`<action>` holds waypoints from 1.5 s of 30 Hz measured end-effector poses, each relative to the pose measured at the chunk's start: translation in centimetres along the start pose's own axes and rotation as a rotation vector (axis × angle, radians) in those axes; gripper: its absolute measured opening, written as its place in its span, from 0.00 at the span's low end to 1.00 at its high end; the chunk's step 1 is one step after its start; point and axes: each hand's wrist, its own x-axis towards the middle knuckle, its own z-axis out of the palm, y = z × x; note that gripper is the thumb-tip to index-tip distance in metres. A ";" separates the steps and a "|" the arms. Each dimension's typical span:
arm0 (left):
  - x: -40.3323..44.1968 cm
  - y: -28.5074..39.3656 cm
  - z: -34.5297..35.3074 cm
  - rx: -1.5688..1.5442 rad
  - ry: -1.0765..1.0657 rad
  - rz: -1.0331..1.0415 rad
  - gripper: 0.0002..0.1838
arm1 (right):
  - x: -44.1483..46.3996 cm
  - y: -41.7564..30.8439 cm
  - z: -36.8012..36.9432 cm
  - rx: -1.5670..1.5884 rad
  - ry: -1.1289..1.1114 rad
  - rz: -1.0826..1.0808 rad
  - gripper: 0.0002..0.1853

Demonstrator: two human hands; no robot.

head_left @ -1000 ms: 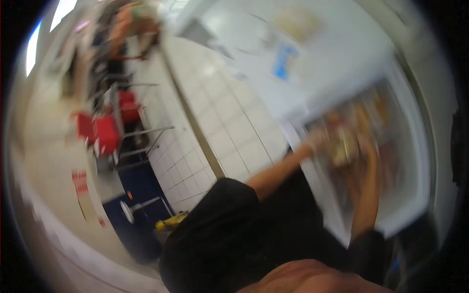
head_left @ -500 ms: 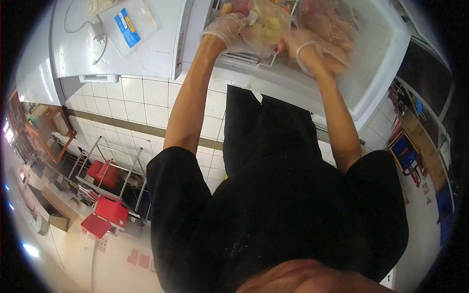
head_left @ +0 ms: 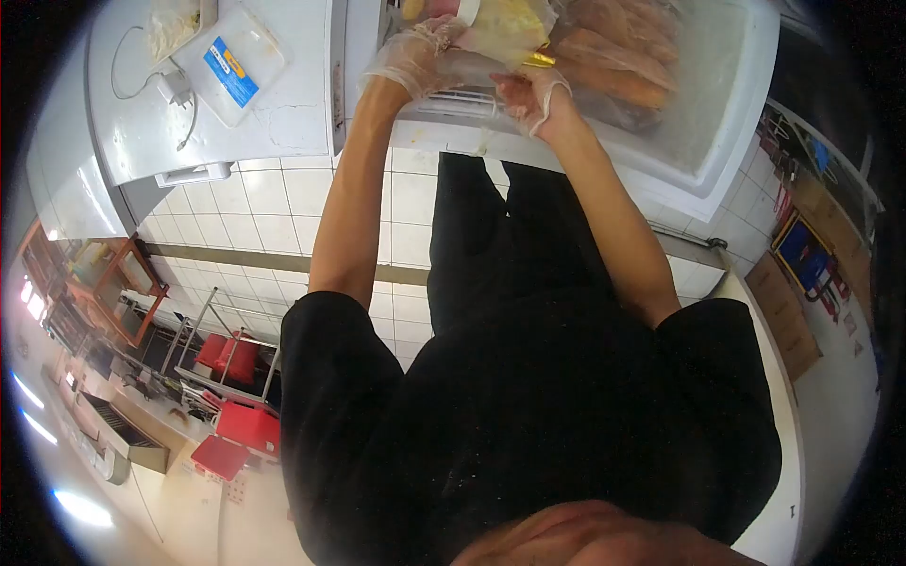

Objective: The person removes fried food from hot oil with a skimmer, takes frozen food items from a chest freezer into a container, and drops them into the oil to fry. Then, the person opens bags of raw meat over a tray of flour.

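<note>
Both hands wear clear plastic gloves, above an open white chest freezer (head_left: 698, 184) at the top. My left hand (head_left: 415, 61) is closed on the left side of a clear bag with yellow contents (head_left: 505, 28). My right hand (head_left: 533, 99) has its fingers curled at the bag's lower edge, by a shiny gold strip (head_left: 539, 59). Clear bags of orange-pink food (head_left: 613, 71) lie in the freezer to the right. A white wire rack (head_left: 467, 106) shows under the hands.
On the white surface at the left are a clear tray with a blue label (head_left: 231, 74), a white plug with its cable (head_left: 174, 88) and a container of pale food (head_left: 175, 28). Lower left stand a metal rack (head_left: 222, 321) and red chairs (head_left: 247, 426). Cardboard (head_left: 783, 316) leans at the right.
The view has steadied and shifted a little. My right hand has moved left and down along the bag, away from the orange-pink food. My left hand stays at the bag's left side.
</note>
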 end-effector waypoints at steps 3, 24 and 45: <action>1.0 1.2 -1.9 -0.018 -0.028 -0.043 0.31 | -2.2 -0.7 1.8 -0.049 0.001 -0.148 0.11; 4.1 0.8 -5.8 -0.108 -0.263 -0.035 0.19 | 1.1 0.4 2.9 -0.016 0.085 -0.201 0.24; 4.7 0.7 -4.5 0.109 -0.177 -0.282 0.49 | -13.6 4.7 -1.3 -0.307 0.119 -0.211 0.37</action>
